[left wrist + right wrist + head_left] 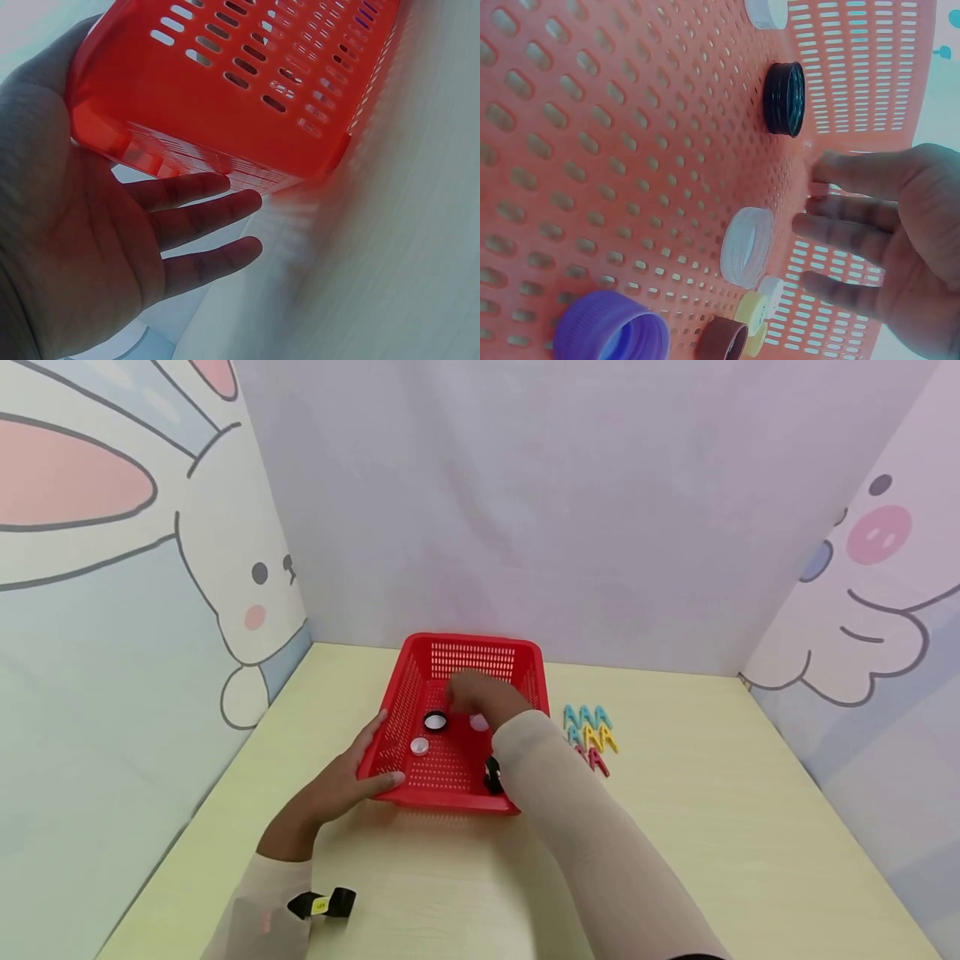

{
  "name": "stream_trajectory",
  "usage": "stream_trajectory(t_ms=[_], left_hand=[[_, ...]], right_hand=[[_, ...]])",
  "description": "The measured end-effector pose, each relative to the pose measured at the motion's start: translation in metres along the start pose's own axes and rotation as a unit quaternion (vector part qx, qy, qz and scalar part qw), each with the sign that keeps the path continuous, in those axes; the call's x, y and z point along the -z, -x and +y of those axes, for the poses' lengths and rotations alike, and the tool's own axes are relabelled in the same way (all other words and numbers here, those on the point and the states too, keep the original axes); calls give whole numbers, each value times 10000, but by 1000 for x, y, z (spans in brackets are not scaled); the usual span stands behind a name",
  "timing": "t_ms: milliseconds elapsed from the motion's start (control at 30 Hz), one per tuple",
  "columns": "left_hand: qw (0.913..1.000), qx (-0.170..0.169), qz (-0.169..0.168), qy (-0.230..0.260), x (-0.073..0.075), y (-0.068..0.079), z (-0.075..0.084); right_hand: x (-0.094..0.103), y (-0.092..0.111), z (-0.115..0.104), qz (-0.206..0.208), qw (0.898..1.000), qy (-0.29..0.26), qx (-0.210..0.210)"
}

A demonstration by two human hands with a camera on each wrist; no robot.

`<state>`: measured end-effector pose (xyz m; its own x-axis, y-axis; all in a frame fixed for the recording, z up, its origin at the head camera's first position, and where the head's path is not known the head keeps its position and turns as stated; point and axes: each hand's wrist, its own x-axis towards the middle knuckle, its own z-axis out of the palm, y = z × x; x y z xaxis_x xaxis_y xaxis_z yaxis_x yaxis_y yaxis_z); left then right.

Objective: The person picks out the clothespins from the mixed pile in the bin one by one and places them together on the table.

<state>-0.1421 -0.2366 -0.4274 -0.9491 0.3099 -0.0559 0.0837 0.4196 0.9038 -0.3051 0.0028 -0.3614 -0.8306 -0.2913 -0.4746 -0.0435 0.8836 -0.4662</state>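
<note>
A red slotted basket lies on the table, with loose bottle caps inside. At its front left corner my left hand holds the rim, thumb over the front edge; other fingers extend outside the wall. Inside the basket my right hand has its fingers fairly straight, with no held cap discernible. Near its fingertips are a black cap and a clear ridged cap. A purple cap, a brown cap, a yellow cap and a white cap lie around. In the head view, my right forearm hides part of the basket.
Blue, yellow and red clothespins lie in rows right of the basket, partly behind the right sleeve. A pale wood-look table extends around it, bordered by a back wall and two side walls printed with cartoon animals.
</note>
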Motion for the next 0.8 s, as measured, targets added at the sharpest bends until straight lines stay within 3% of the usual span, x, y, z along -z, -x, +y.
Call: stream_trajectory(t_ms=[67, 200, 300, 467, 800], left_hand=[[10000, -20, -8, -10, 0, 0, 0], [10000, 7, -7, -25, 1, -1, -2], [10000, 62, 6, -33, 1, -2, -3], [9999, 118, 6, -14, 2, -2, -5], [9999, 103, -14, -16, 3, -3, -5]], right_hand=[[-2, -6, 0, 345, 9948, 801, 522], [-6, -14, 1, 1031, 9825, 1305, 833], [-9, -16, 2, 1337, 9768, 1345, 993], [-10, -11, 1, 1396, 9797, 999, 1033], [-2, -6, -2, 1070, 9860, 1057, 719]])
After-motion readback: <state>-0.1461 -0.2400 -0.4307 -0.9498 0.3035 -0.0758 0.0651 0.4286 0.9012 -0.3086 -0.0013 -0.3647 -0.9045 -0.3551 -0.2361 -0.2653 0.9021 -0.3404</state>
